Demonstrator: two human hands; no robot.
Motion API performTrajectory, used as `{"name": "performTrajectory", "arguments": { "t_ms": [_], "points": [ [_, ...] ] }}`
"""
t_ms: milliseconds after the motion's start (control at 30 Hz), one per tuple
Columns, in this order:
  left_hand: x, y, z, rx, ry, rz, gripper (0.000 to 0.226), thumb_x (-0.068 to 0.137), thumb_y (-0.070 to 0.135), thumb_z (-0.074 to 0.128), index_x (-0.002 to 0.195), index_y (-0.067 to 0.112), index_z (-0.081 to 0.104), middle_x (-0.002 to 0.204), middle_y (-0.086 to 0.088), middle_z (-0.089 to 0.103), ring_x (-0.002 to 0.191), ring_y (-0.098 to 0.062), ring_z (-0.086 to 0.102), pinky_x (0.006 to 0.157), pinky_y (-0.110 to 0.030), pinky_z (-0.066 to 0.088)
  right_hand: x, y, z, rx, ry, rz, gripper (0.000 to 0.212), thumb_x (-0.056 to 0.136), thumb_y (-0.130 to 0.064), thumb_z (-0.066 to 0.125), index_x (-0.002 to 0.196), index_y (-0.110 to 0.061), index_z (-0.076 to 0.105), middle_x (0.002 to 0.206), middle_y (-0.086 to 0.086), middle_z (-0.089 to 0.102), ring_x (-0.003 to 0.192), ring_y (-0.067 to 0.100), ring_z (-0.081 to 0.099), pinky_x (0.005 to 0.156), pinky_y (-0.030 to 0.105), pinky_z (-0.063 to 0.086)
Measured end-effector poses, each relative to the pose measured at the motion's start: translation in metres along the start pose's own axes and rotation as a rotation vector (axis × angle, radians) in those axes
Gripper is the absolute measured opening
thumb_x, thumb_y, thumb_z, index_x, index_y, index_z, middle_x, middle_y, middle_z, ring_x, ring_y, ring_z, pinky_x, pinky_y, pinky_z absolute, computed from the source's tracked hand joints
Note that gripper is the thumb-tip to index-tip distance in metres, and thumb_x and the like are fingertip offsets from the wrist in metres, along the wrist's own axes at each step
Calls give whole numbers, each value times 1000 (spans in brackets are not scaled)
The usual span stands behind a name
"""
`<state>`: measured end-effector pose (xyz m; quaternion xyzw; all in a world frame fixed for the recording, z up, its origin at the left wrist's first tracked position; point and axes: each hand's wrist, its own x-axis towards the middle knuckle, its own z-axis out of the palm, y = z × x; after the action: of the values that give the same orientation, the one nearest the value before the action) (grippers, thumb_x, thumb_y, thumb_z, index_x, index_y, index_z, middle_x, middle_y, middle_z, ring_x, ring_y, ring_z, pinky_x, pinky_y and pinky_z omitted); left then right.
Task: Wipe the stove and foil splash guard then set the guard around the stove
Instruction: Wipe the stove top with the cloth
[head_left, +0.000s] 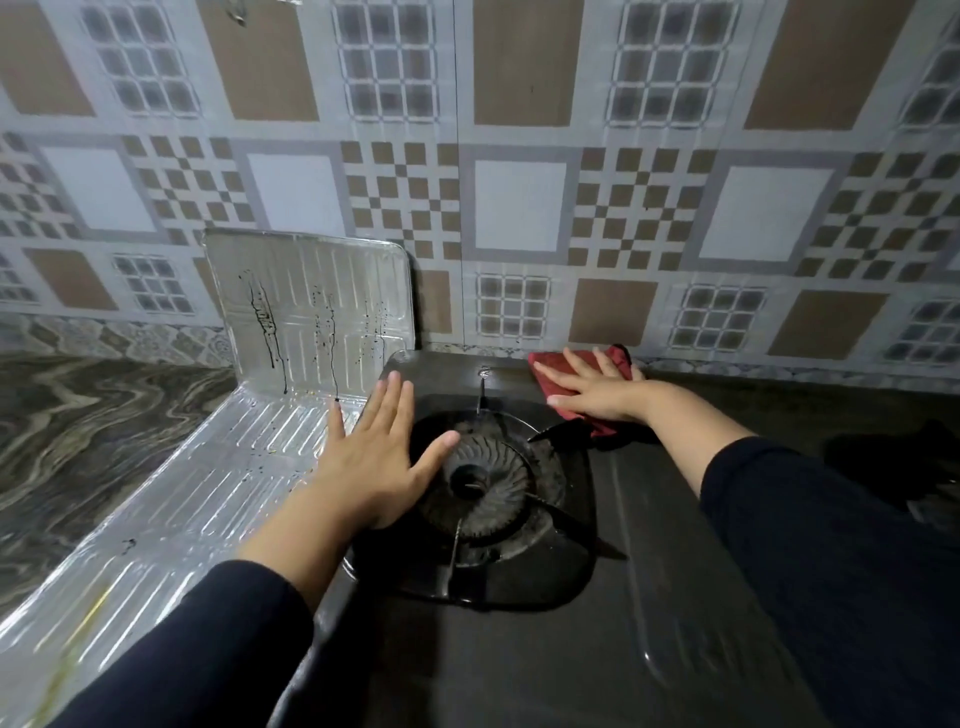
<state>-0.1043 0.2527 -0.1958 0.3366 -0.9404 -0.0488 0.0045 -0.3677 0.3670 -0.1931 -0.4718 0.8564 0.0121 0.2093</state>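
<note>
A stained foil splash guard (249, 415) is lying at left, its far panel leaning on the tiled wall (519, 156). The left hand (376, 460), fingers spread, is resting on the stove (597, 597) beside the burner (475, 480); the right hand (592, 387), fingers flat and apart, is pressing a red cloth (569, 400) at the far-right corner.

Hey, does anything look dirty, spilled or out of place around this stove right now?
Yes. The foil guard has dark drip streaks and specks running down its upright panel, and it sits only on the left of the stove, one panel lying flat on the counter, not around it. The right hand presses a red cloth at the stove's back edge.
</note>
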Motion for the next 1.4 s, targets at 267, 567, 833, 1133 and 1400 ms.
{"name": "performTrajectory", "arguments": {
  "t_ms": [267,567,833,1133,1400],
  "points": [
    [1,-2,11,-53,116,12,113,57,82,-25,149,17,-17,156,2,-24,142,-9,-26,115,-48,-18,54,-42,-14,-59,-90,-141,62,89,-68,30,140,-59,-5,159,-7,-21,145,27,-20,113,61,-10],
    [-2,0,11,-64,132,10,102,67,77,-14,149,17,-16,157,2,-24,142,-9,-25,116,-51,-16,87,-91,-26,62,-179,-334,72,89,-53,51,146,-49,7,161,-2,-6,148,26,-4,117,47,1],
    [-1,1,12,-98,135,-26,99,68,75,-15,150,19,-15,158,5,-21,142,-6,-24,114,-50,-21,95,-88,-15,-41,-101,-63,64,85,-75,13,142,-55,-8,160,2,-14,145,38,-16,113,63,-9],
    [-2,2,10,-91,147,-48,96,72,72,-14,150,17,-14,158,3,-21,142,-7,-25,115,-51,-19,98,-143,-32,-50,-234,-260,54,102,-37,29,143,-53,-1,158,1,-22,143,33,-24,112,58,-14],
    [-1,2,11,-108,141,-52,94,74,73,-11,150,19,-13,158,5,-18,142,-6,-23,114,-51,-19,97,-147,-11,-169,-123,-297,58,85,-76,15,137,-64,-8,155,-10,-29,141,27,-30,106,67,-19]
  ]
}}
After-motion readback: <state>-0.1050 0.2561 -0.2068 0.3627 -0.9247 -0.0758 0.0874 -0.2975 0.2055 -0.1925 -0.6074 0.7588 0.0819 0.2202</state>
